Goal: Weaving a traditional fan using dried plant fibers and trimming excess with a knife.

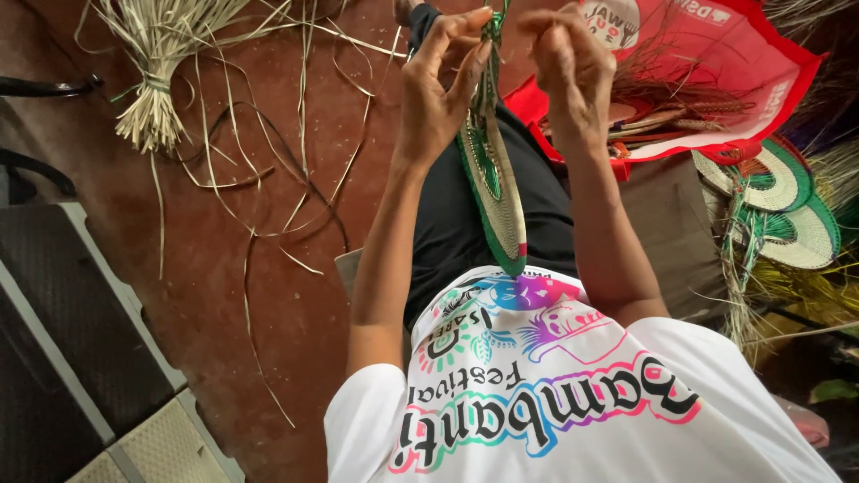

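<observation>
A: Entry: the woven fan is held edge-on above the lap, over the black trousers, with its handle end up between both hands. It is clear of the floor.

B: Finger state?

A: The left hand has thumb and fingers nearly closed, pinching the green handle end. The right hand has its fingers bunched tight at the same end. I cannot tell whether they grip the handle itself or a loose strand of it, because the fingertips are turned away.

B: Appearance of the fan?

A: A flat, leaf-shaped blade in pale straw with green bands and a red-and-green rim. The weave looks tight and the edge shows no fraying. It is probably stiff but light.

B: Risks, as judged?

A: 1) The only hold is at the narrow end and the blade hangs free, so a loosened pinch could let it swing or drop onto the lap. 2) A hard pull on a strand at the handle might snap dry fibre or slacken the binding.

B: Surroundings?

A: A straw bundle lies near the floor's far-left corner, with loose strands trailing from it. A red bag and finished fans sit along the right edge.
</observation>
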